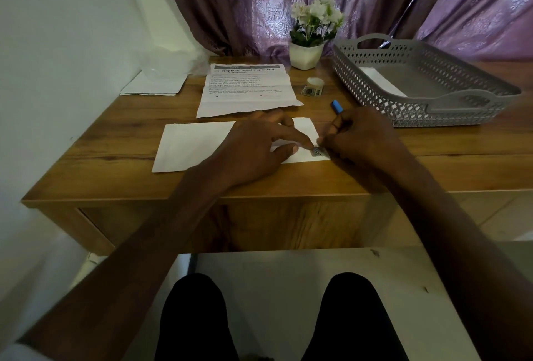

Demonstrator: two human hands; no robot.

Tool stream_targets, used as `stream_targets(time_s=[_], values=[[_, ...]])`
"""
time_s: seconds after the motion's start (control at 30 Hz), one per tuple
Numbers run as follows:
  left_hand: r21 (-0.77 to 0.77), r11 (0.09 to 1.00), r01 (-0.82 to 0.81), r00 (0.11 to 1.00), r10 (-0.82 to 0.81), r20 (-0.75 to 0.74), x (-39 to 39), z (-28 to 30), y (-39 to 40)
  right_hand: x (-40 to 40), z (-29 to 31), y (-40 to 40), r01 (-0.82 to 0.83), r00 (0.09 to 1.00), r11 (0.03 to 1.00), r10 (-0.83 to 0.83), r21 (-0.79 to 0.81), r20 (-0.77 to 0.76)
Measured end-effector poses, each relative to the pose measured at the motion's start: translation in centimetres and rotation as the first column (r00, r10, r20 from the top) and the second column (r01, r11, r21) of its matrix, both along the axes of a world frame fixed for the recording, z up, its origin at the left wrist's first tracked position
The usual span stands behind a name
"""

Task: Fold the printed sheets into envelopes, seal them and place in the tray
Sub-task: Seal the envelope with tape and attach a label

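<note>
At the bottom of the frame the person's dark-clad knees (277, 320) sit under the edge of the wooden worktop (115, 141). Just past that edge, in the middle of the frame, a white envelope (193, 146) lies flat and lengthwise. The left hand (253, 147) rests on its right half with fingers spread and fairly straight, the forefinger tip pressing on a small stamp (317, 152) at the envelope's lower right corner. The right hand (360, 138) is beside it, its fingers curled together and pinching at the same stamp from the right. Just beyond the right hand a blue glue stick (337, 106) lies on the wood. Further back, centre, a printed sheet (245, 89) lies open with its creases showing, and to its right are a few loose stamps (312, 91) and a small round tape roll (315, 81). At the right stands a grey perforated tray (450, 112) with a white envelope lying inside it. Spare white paper (153, 84) lies at the upper left, and a pot of white flowers (310, 34) stands against the purple curtain (230, 0).
</note>
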State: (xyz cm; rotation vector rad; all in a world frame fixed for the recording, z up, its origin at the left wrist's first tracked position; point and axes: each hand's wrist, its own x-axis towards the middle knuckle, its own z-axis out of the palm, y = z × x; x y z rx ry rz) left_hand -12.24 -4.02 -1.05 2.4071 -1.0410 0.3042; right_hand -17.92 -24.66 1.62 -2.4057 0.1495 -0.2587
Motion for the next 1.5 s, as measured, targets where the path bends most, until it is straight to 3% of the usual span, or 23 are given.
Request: stream_targets(time_s=[0.1,0.27,0.43,0.57,0.67,0.87,1.13,1.3,1.5], values=[[0.020,1.000,-0.013,1.000,0.013,0.006,0.1,0.0,0.0,0.1,-0.2,0.1,0.008,0.999,0.999,-0.007,-0.035,0.035],[0.042,0.999,-0.026,1.000,0.025,0.017,-0.2,0.1,0.0,-0.8,0.0,-0.4,-0.067,0.997,0.996,0.066,0.053,0.026],[0.007,0.999,-0.038,0.999,0.037,0.008,-0.3,0.0,-0.1,-1.1,0.2,-0.2,-0.155,0.987,0.979,0.149,-0.135,-0.057],[0.020,0.998,-0.059,0.998,0.059,-0.011,-0.2,-0.1,-0.2,-1.0,1.3,-1.1,-0.231,0.966,0.966,0.213,-0.114,-0.149],[0.006,0.998,-0.068,0.997,0.068,-0.026,-0.2,0.0,-0.2,-0.6,1.4,-0.7,-0.165,0.974,0.983,0.151,-0.074,-0.167],[0.006,0.998,-0.063,0.997,0.064,-0.045,-0.4,0.1,-0.2,-0.7,1.0,0.2,-0.176,0.978,0.950,0.138,-0.258,-0.157],[-0.004,0.999,-0.042,0.999,0.042,-0.016,-0.2,-0.1,-0.3,-1.0,2.5,-0.5,-0.292,0.923,0.941,0.231,-0.169,-0.308],[-0.015,1.000,-0.017,1.000,0.017,0.011,-0.5,0.1,-0.1,-0.9,1.8,-1.0,-0.112,0.979,0.988,0.128,0.111,-0.158],[-0.018,0.999,-0.026,0.999,0.026,0.021,-0.6,0.2,-0.2,0.0,0.6,-0.4,-0.047,0.995,0.994,0.037,-0.103,-0.095]])
